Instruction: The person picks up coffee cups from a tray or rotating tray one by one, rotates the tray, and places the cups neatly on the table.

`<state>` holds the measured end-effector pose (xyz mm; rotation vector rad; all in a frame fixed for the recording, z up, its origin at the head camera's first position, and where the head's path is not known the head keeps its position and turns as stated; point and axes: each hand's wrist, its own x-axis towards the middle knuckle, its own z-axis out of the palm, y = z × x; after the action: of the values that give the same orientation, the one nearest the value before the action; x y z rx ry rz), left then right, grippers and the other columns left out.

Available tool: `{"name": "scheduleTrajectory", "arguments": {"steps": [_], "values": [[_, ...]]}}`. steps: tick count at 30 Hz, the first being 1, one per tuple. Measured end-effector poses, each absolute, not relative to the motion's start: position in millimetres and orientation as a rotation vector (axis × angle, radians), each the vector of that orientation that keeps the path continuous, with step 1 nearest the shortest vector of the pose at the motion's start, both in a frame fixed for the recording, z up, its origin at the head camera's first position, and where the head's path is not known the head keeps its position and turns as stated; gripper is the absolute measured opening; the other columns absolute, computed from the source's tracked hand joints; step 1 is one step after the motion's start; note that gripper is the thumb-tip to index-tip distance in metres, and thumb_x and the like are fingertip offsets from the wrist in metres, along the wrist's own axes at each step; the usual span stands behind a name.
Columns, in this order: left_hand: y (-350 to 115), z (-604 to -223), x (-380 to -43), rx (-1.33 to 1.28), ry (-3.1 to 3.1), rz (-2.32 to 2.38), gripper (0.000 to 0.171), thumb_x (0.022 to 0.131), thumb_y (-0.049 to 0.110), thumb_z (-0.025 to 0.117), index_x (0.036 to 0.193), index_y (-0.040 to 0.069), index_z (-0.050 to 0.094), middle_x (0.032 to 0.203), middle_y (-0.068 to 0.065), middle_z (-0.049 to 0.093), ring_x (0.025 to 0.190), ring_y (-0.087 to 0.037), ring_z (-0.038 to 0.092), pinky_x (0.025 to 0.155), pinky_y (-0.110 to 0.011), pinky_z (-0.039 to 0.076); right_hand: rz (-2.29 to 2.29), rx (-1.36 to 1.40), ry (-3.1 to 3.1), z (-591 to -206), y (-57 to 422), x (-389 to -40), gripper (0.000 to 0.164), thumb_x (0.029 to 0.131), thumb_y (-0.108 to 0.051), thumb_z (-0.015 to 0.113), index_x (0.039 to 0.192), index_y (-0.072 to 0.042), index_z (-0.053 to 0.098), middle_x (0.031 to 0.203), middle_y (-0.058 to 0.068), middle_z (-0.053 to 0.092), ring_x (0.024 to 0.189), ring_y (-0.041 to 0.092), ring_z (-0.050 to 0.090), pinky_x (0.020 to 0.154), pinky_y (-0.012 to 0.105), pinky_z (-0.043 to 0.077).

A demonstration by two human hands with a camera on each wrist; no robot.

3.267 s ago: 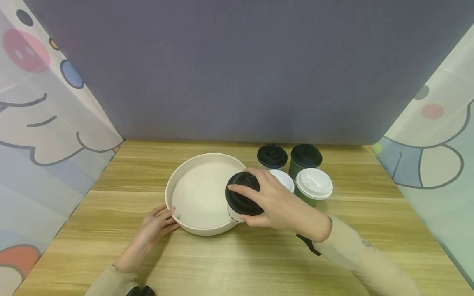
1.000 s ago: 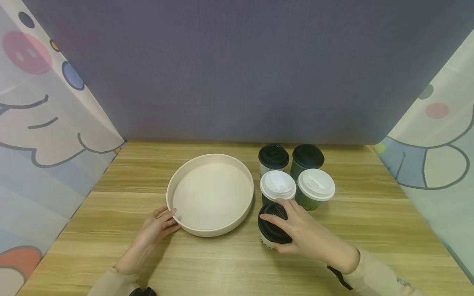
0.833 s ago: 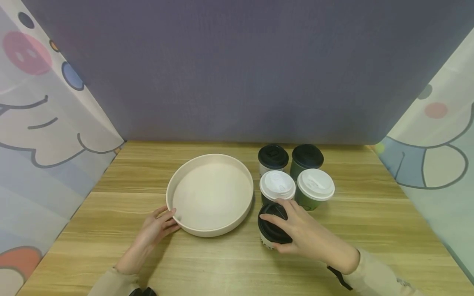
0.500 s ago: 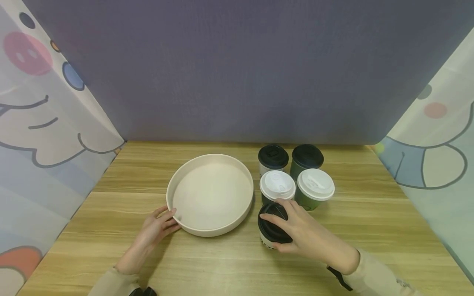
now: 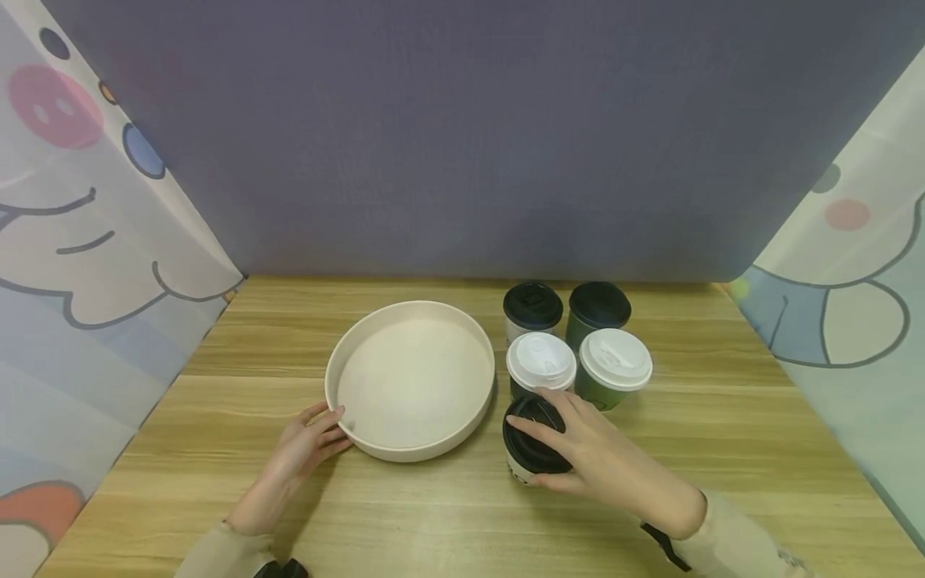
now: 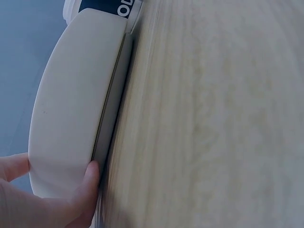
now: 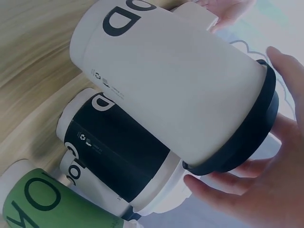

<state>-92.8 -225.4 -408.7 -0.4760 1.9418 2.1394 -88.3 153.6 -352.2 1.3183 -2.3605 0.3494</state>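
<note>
My left hand (image 5: pixel 307 441) holds the near left side of a round cream tray (image 5: pixel 412 385), fingers at the rim and thumb low on the wall in the left wrist view. My right hand (image 5: pixel 588 449) reaches over a white paper cup (image 7: pixel 175 80), its fingers curled around the black lid (image 5: pixel 531 437). That cup stands upright on the table, right of the tray. Directly behind it is a dark cup with a white lid (image 5: pixel 542 360). Some of the fingers pass behind the lid in the right wrist view.
Beside the white-lidded dark cup stands a green cup (image 5: pixel 614 361), also white-lidded. Two black-lidded cups, one white (image 5: pixel 533 307) and one dark green (image 5: pixel 599 307), form the row behind. A grey panel (image 5: pixel 462 160) closes off the wooden table's (image 5: pixel 433 522) far edge.
Since the oldest frame, my right hand has brought the black-lidded cup from over the tray's right edge rightward and nearer, down onto the table. Over the last second both hands stay nearly still.
</note>
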Motion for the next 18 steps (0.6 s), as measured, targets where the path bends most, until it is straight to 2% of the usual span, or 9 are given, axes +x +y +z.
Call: {"name": "scheduleTrajectory", "arguments": {"steps": [2,8,11,14,18], "values": [[-225,-408,-93,-0.483,1.953,2.126,0.069,0.091,0.019,0.048,0.137,-0.008,0.004,0.106,-0.014,0.049,0.087,-0.015,0.059,0.085,-0.031,0.05,0.354,1.309,-2.353,-353,155,-88,0.065,0.068,-0.045,0.07,0.123,-0.018,0.051,0.123,0.02,0.041,0.105,0.031,0.047,0.082,0.046,0.047],[-236,-415,-95,-0.353,1.99,2.056,0.082,0.086,0.029,0.057,0.136,-0.009,0.003,0.107,-0.017,0.048,0.086,-0.015,0.06,0.084,-0.031,0.05,0.369,1.268,-2.351,-352,160,-86,0.056,0.084,-0.052,0.048,0.125,-0.016,0.049,0.124,0.018,0.042,0.109,0.031,0.044,0.085,0.046,0.044],[-246,-422,-99,-0.264,2.07,1.961,0.085,0.084,0.032,0.059,0.135,-0.011,0.006,0.106,-0.018,0.047,0.084,-0.014,0.06,0.081,-0.029,0.052,0.386,1.235,-2.362,-351,165,-86,0.053,0.087,-0.052,0.042,0.125,-0.015,0.049,0.124,0.017,0.043,0.11,0.03,0.043,0.087,0.043,0.041],[-250,-417,-101,-0.183,2.261,1.78,0.075,0.087,0.03,0.055,0.133,-0.013,0.014,0.106,-0.025,0.048,0.086,-0.017,0.059,0.078,-0.029,0.053,0.413,1.197,-2.375,-349,171,-87,0.05,0.09,-0.049,0.039,0.124,-0.015,0.049,0.123,0.016,0.044,0.111,0.029,0.042,0.09,0.04,0.038],[-251,-402,-99,-0.086,2.483,1.559,0.061,0.089,0.024,0.052,0.129,-0.013,0.025,0.111,-0.032,0.047,0.092,-0.03,0.057,0.076,-0.033,0.054,0.448,1.134,-2.388,-345,182,-88,0.048,0.092,-0.047,0.033,0.122,-0.013,0.051,0.122,0.014,0.044,0.11,0.029,0.043,0.091,0.038,0.037]]}}
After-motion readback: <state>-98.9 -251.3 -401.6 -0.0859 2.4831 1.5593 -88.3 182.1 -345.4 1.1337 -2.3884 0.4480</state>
